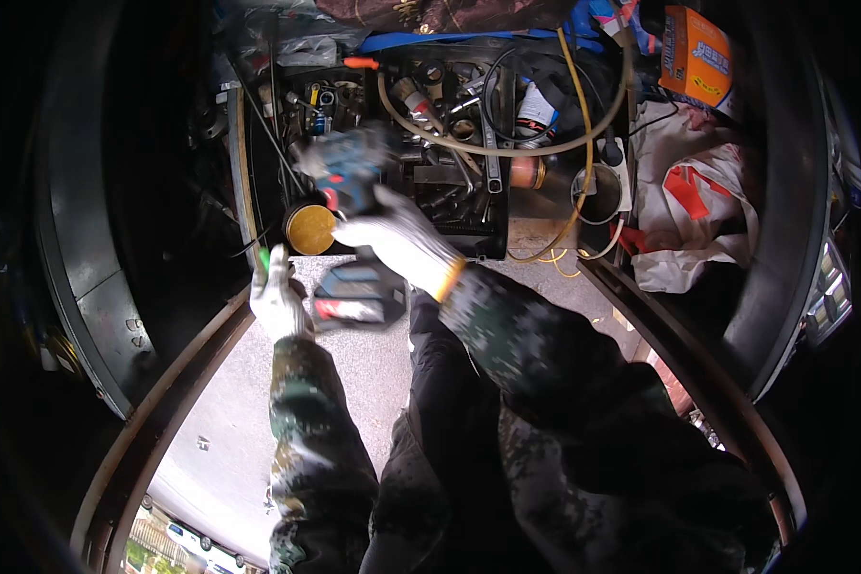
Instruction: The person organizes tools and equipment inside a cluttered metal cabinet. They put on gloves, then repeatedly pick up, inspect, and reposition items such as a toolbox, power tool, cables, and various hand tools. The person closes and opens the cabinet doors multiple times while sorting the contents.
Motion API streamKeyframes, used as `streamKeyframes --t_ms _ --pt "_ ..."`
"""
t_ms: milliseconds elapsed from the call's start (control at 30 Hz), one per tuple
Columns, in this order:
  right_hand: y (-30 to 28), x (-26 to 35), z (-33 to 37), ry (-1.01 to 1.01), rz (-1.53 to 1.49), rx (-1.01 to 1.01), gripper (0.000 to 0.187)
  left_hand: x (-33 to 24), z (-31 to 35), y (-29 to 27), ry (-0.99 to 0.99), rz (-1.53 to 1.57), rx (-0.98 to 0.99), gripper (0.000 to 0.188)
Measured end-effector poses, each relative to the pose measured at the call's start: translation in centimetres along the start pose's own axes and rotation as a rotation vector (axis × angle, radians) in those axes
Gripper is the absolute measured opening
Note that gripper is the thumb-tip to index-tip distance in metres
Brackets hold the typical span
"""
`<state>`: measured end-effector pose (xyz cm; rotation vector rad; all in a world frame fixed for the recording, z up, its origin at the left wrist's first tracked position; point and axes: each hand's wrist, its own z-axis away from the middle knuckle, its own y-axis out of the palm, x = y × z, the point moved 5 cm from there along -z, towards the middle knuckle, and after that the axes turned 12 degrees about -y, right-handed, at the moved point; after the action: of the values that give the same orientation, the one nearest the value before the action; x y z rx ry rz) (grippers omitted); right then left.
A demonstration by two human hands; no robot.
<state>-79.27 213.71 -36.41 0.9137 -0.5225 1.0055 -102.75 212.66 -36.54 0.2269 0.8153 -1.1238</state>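
Note:
In my right hand (392, 239), in a white knit glove with a yellow cuff, is a blue and black cordless power drill (354, 167). Motion blurs it; its head points away over the tool box, and its battery (362, 292) hangs below my fingers. My left hand (279, 298), gloved too, is raised to the left of the battery, with the fingers closed on a small bright green thing (264, 256). Most of that thing is hidden by the glove. A round tin with a yellowish top (311, 230) stands just beyond, between both hands.
Before me a black tool box (459, 230) holds wrenches, sockets and a brush (413, 96). A pale hose (507, 151) and a yellow hose (584, 91) loop over it. To the right lie an orange box (698, 59) and a white bag (665, 139). Metal rails flank my legs.

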Motion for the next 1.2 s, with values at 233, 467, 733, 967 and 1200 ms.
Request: streamKeyframes --t_ms 233,467,733,967,1200 --pt "3.6 -3.4 -8.9 -0.046 0.001 -0.018 0.037 1.4 4.8 -3.0 -0.182 0.132 -0.124 0.04" --pt "-0.9 -0.4 1.4 -0.275 0.819 0.107 0.08 2.1 4.6 -0.6 -0.083 -0.045 0.085 0.029" --pt "-11.8 5.1 -2.1 0.02 1.407 -0.372 0.092 -1.7 2.7 0.1 0.183 -0.293 -0.029 0.044" --pt "-13.4 2.4 -6.1 0.05 1.393 -0.595 0.087 -0.3 0.8 1.5 0.006 -0.292 0.041 0.041" --pt "-10.0 1.0 -4.2 -0.333 1.115 -0.364 0.085 0.5 0.4 2.7 -0.064 -0.203 0.062 0.043"
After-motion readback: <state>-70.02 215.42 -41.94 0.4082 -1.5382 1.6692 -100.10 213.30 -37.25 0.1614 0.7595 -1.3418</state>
